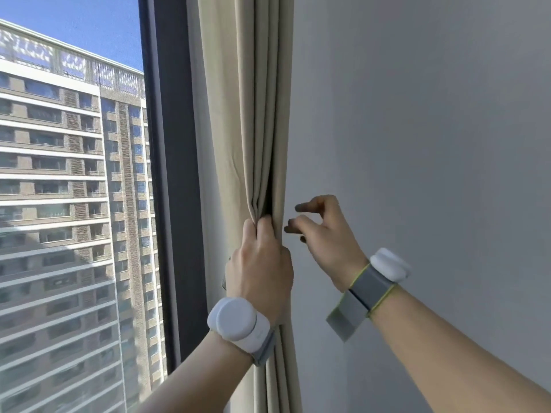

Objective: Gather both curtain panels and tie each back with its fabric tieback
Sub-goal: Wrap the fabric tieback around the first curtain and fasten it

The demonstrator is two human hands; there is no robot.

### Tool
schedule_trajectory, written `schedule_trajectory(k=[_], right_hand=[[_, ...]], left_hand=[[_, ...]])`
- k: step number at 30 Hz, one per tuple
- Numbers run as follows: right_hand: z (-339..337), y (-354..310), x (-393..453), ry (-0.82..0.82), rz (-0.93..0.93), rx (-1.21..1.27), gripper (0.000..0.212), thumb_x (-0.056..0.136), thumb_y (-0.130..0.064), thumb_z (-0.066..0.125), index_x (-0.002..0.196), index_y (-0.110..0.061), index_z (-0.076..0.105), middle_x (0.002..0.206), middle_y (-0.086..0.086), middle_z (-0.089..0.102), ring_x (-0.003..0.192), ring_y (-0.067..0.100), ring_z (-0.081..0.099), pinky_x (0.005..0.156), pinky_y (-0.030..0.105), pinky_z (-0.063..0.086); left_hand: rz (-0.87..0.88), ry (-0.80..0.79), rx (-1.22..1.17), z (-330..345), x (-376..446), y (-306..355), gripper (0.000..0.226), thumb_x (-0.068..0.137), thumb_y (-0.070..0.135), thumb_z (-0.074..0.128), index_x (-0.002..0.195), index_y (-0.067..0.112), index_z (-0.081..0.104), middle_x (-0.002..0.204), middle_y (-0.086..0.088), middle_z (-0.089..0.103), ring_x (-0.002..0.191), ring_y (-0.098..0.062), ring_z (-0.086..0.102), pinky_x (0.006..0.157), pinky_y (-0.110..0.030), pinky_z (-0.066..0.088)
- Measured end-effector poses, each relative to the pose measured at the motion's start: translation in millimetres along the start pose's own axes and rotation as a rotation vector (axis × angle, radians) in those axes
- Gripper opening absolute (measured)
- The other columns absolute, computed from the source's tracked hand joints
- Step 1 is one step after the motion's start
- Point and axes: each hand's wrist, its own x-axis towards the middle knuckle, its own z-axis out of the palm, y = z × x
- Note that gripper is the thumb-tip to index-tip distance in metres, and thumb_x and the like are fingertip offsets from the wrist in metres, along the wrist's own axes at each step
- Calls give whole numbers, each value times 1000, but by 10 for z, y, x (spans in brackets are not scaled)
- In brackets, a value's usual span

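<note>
A beige curtain panel (253,114) hangs gathered into tight folds between the window and the wall. My left hand (259,269) grips the bunched folds at mid height, fingers wrapped round the cloth. My right hand (322,234) hovers just right of the curtain's edge, apart from it, with fingers loosely bent and thumb and forefinger spread; it holds nothing. No tieback shows in view. Both wrists wear white devices on grey straps.
A dark window frame (173,174) stands left of the curtain, with glass and a tall apartment block (59,189) outside. A plain pale wall (417,144) fills the right side, close behind my right hand.
</note>
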Motion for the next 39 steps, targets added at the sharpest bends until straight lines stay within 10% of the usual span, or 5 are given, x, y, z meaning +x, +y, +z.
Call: schedule_trajectory(k=[6, 11, 19, 30, 39], right_hand=[[78, 175, 80, -235, 186, -104, 30, 93, -12, 48, 113, -12, 70, 102, 6, 76, 96, 23, 71, 90, 34, 58], [21, 104, 44, -170, -61, -67, 36, 88, 5, 40, 97, -6, 74, 92, 15, 75, 79, 25, 69, 65, 36, 56], [107, 52, 30, -503, 409, 638, 37, 69, -31, 69, 97, -6, 66, 89, 12, 60, 87, 27, 60, 89, 38, 49], [-18, -36, -5, -295, 167, 103, 32, 88, -3, 60, 62, -17, 45, 59, -2, 42, 63, 17, 44, 62, 30, 36], [-117, -90, -89, -254, -119, -393, 20, 78, -10, 62, 67, -13, 45, 58, -3, 49, 51, 12, 46, 52, 27, 42]], left_hand=[[34, 90, -136, 19, -78, 36, 75, 86, 11, 60, 144, 28, 16, 94, 3, 65, 61, -21, 62, 57, -31, 45], [-50, 74, -88, 51, -46, 15, 38, 79, 20, 59, 90, 27, 23, 60, 12, 44, 49, -16, 49, 44, -26, 31], [31, -22, -268, 222, -15, 19, 35, 71, 17, 47, 104, 12, 58, 131, -2, 43, 117, -24, 53, 94, -39, 50], [-625, -17, -826, 120, 686, -570, 67, 85, 63, 48, 138, 23, 45, 132, 1, 56, 120, -20, 54, 107, -43, 40], [-635, -141, -721, 350, 796, -689, 91, 72, 89, 38, 82, 4, 69, 76, -7, 70, 74, -26, 66, 72, -33, 53]])
